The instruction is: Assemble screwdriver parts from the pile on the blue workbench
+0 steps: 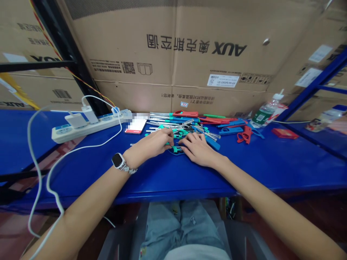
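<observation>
My left hand, with a watch on its wrist, has its fingers bent and pressed together at a small green piece. My right hand lies palm down just right of that piece, its fingers spread and their tips on the pile's front edge. Behind both hands is a pile of thin metal rods with green parts, a blue handle, red lighter-like bodies and blue bodies. Whatever lies under my fingertips is partly hidden.
A white power strip with chargers and loose cables lies at the left. A card lies beside the pile. Right of it are red scissors-like parts, a bottle and a red box. Cardboard stands behind.
</observation>
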Motion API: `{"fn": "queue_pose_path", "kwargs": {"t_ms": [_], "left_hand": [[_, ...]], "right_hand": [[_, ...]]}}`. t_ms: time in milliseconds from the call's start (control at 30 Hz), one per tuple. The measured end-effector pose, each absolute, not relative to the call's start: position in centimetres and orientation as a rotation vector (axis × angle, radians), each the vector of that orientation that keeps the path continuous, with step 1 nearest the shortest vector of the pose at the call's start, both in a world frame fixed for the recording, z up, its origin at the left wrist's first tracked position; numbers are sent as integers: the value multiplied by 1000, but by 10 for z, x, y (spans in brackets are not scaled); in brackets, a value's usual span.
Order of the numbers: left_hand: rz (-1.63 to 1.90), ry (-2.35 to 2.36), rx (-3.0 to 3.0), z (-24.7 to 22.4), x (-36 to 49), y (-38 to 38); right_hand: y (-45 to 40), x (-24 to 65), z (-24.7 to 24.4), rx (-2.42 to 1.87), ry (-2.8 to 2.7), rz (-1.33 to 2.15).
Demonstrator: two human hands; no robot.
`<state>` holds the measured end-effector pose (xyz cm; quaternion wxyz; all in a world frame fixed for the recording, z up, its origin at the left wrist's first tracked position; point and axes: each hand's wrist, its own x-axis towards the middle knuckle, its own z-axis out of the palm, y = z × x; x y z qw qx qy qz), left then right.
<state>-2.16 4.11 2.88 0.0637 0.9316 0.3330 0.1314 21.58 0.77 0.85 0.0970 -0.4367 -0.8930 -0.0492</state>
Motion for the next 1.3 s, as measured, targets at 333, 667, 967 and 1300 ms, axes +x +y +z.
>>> {"fn": "queue_pose_path", "kwargs": {"t_ms": [333, 667, 967, 1300], "left_hand": [[346, 979, 2919, 26, -16, 45], [291, 1100, 3036, 27, -4, 41], [306, 993, 2873, 26, -13, 55], [383, 963, 2877, 24, -12, 52]], "right_hand": [[11, 218, 4, -1235, -2634, -126], [13, 219, 3, -1209, -2648, -104], [17, 222, -2, -1172, -2670, -152], [16, 221, 0, -1165, -2679, -140]]}}
